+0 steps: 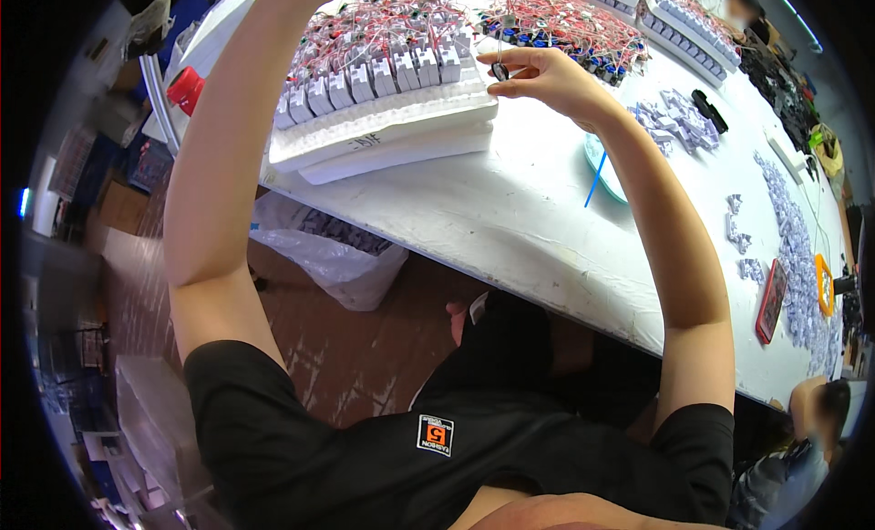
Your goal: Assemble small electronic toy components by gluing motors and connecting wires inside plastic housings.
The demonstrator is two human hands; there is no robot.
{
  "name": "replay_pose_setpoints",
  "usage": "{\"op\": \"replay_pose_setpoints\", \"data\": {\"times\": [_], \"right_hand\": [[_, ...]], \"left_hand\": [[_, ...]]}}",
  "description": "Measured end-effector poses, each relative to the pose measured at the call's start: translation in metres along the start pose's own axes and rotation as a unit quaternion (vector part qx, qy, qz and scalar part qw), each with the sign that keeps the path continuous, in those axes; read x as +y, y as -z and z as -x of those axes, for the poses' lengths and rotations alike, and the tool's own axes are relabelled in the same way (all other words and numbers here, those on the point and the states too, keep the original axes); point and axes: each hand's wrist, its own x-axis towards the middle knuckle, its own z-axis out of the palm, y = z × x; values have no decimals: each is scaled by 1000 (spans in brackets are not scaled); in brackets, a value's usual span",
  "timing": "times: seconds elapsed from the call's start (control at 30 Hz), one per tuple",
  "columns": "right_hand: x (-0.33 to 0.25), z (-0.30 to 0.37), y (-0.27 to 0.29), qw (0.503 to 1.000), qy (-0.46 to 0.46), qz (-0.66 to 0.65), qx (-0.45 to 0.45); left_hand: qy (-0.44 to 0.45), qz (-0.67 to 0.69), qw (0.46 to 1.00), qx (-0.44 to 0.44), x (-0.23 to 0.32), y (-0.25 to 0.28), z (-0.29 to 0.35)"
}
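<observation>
Across the long white counter (510, 211), two stacked white foam trays (383, 133) carry rows of small white plastic blocks with red wiring (383, 51). Your right hand (547, 79) pinches a small dark ring-shaped part (500, 71) just above the tray's near right corner, grip closed on it. Keep that pinch light and steady your wrist. Its long axis looks upright, though it's too small to be sure. Your left hand leaves the view at top; I cannot tell its grip.
</observation>
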Motion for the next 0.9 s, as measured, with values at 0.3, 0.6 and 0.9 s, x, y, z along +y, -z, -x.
{"op": "replay_pose_setpoints", "data": {"times": [0.3, 0.6, 0.9], "right_hand": [[-1, -9, -2, 998, -25, -29, -41], [9, -51, -1, 997, -12, 68, -22], [17, -70, -3, 992, 43, 80, 83]], "left_hand": [[47, -63, 997, -6, 5, -14, 12], [92, -80, 992, 45, -27, -18, 30], [108, -74, 990, 54, -42, -14, 42]]}}
